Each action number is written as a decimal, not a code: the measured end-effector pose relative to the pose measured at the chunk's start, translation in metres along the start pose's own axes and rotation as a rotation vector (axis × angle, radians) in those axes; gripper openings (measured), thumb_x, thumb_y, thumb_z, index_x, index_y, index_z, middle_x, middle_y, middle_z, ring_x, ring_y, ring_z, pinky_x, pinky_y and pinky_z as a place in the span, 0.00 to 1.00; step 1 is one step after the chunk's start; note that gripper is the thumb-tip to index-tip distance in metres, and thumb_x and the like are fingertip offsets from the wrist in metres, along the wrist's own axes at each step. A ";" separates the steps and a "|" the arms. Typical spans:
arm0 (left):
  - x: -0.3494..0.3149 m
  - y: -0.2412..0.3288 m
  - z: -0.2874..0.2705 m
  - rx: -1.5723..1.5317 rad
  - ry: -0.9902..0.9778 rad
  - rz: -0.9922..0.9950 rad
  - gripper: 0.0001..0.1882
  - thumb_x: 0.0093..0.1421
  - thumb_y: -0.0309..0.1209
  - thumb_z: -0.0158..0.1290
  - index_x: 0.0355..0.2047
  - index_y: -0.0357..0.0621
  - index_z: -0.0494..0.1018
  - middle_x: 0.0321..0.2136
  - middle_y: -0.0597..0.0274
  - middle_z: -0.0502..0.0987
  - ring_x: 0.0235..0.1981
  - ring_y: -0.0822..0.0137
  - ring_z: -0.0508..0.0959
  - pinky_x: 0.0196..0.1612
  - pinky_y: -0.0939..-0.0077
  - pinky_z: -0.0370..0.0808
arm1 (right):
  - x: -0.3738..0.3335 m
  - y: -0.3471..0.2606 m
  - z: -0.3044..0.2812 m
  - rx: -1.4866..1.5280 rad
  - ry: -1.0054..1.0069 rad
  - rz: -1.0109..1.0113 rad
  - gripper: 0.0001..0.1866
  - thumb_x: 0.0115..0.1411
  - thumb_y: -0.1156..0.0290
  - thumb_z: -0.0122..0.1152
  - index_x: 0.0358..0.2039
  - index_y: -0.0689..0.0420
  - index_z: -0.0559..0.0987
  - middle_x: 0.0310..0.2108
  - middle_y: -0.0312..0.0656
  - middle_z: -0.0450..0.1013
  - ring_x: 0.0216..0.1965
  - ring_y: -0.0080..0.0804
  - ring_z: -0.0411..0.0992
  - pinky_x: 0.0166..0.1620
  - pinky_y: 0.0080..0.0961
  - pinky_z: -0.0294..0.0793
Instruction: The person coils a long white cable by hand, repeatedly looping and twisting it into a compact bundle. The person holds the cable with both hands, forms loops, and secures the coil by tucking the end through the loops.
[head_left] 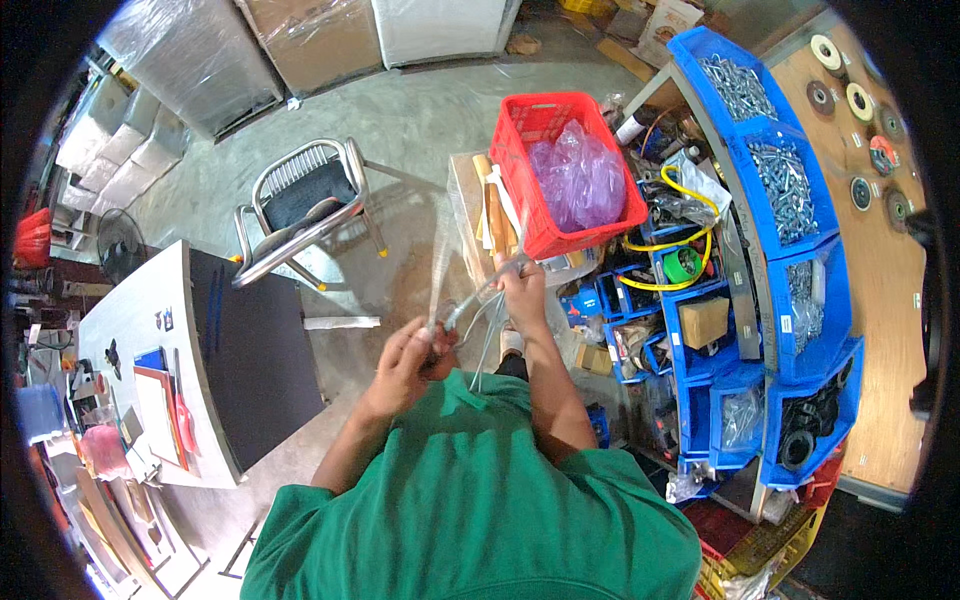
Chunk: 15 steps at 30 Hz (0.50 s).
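In front of my green shirt, my left hand [402, 362] is closed around a small dark piece, partly hidden by the fingers, where a pale cord comes in. A little farther right and higher, my right hand [524, 296] pinches the same grey cord [478, 304], which runs slantwise between the two hands. Thin loose strands of it hang below my right hand toward the shirt. A pale, see-through strip [440, 262] rises from my left hand, smeared by motion. What exactly sits inside the left fingers I cannot make out.
A red crate [512, 150] with a purple plastic bag [578, 182] stands ahead right. Blue bins [785, 190] of bolts line a rack at right, beside a yellow hose [708, 245]. A metal chair [300, 205] is ahead left; a white-topped table [200, 400] stands left.
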<state>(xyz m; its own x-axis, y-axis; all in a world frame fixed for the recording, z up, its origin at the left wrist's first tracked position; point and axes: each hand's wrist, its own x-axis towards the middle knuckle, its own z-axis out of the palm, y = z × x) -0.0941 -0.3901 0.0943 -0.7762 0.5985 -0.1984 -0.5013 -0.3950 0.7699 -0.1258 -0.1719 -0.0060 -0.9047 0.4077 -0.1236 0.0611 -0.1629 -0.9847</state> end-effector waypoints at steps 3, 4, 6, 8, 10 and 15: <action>0.010 0.007 0.002 -0.147 0.067 0.056 0.15 0.70 0.43 0.41 0.33 0.46 0.64 0.29 0.66 0.65 0.20 0.78 0.58 0.23 0.82 0.54 | 0.006 0.004 -0.027 0.276 -0.420 0.081 0.16 0.63 0.59 0.57 0.31 0.60 0.76 0.22 0.36 0.72 0.26 0.24 0.70 0.33 0.26 0.69; 0.016 0.006 -0.004 -0.162 0.077 0.084 0.15 0.69 0.44 0.41 0.32 0.47 0.64 0.29 0.65 0.64 0.20 0.77 0.59 0.23 0.82 0.55 | 0.009 -0.011 -0.031 0.377 -0.503 0.155 0.19 0.65 0.54 0.54 0.34 0.61 0.77 0.23 0.36 0.72 0.27 0.26 0.71 0.35 0.27 0.70; 0.019 0.002 -0.005 -0.182 0.088 0.081 0.15 0.69 0.46 0.43 0.32 0.49 0.65 0.30 0.67 0.64 0.20 0.76 0.58 0.25 0.79 0.56 | 0.013 -0.025 -0.038 0.728 -0.612 0.356 0.33 0.66 0.39 0.42 0.41 0.61 0.77 0.22 0.37 0.71 0.24 0.30 0.72 0.35 0.34 0.74; 0.022 -0.004 0.002 -0.198 0.112 0.091 0.14 0.68 0.47 0.45 0.32 0.51 0.66 0.29 0.68 0.65 0.20 0.76 0.58 0.25 0.77 0.56 | 0.036 -0.029 -0.048 0.779 -0.784 0.482 0.35 0.65 0.37 0.41 0.43 0.61 0.76 0.22 0.37 0.71 0.20 0.31 0.71 0.32 0.38 0.75; 0.022 -0.013 0.008 -0.223 0.223 0.012 0.14 0.67 0.45 0.46 0.33 0.49 0.69 0.30 0.66 0.68 0.21 0.73 0.62 0.26 0.76 0.61 | 0.056 -0.027 -0.053 0.708 -0.776 0.705 0.33 0.65 0.38 0.42 0.45 0.59 0.75 0.23 0.39 0.71 0.14 0.34 0.68 0.28 0.44 0.77; 0.021 -0.041 0.045 0.454 0.381 0.214 0.16 0.68 0.41 0.44 0.40 0.40 0.71 0.29 0.65 0.71 0.22 0.74 0.65 0.27 0.80 0.65 | 0.094 -0.036 -0.066 0.472 -0.577 0.612 0.18 0.65 0.55 0.55 0.39 0.59 0.76 0.31 0.42 0.75 0.30 0.38 0.76 0.33 0.38 0.78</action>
<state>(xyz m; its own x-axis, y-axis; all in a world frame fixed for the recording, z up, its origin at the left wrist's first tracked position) -0.0730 -0.3300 0.0857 -0.9650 0.2156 -0.1492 -0.1723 -0.0926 0.9807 -0.1855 -0.0681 0.0096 -0.8479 -0.3520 -0.3963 0.5295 -0.5964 -0.6032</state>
